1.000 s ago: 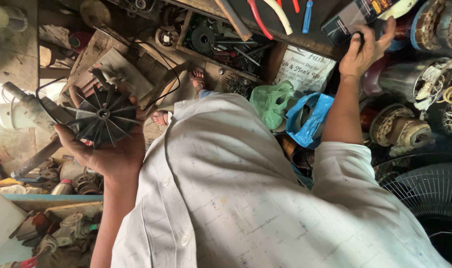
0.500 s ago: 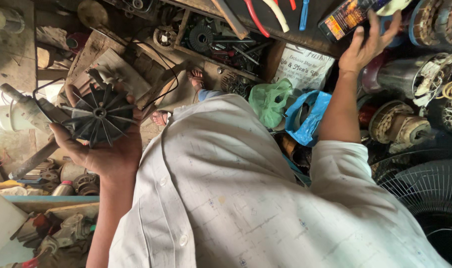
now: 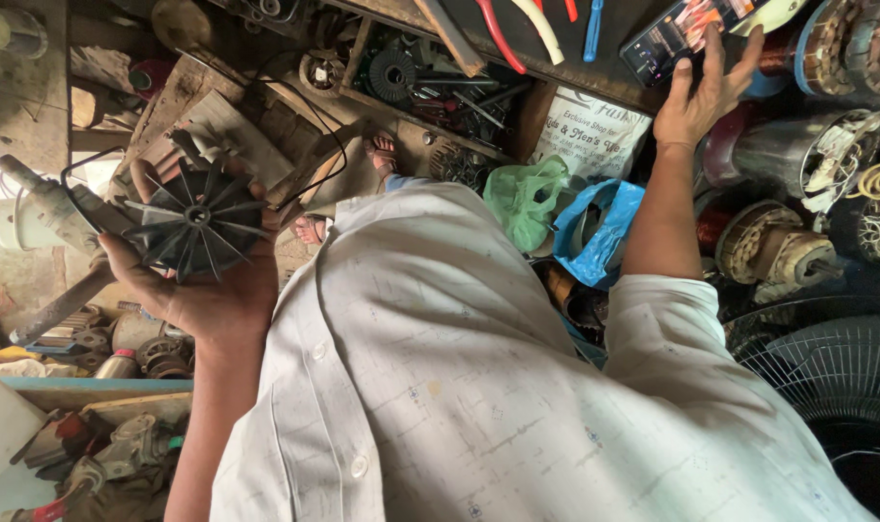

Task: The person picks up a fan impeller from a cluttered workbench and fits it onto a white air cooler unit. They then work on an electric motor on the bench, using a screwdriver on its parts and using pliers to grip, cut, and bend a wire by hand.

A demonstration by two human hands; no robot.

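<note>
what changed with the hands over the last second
The right hand has lifted off the phone on the bench: a second ago its fingers pressed the phone's edge, now they are spread and only the fingertips reach it. The left hand still holds the black fan impeller in its palm, much as before. The pliers have not moved.

Left hand palm-up, cupped; right hand outstretched, fingers spread.

Black finned fan wheel, pale faintly checked shirt, green bag, blue bag
</note>
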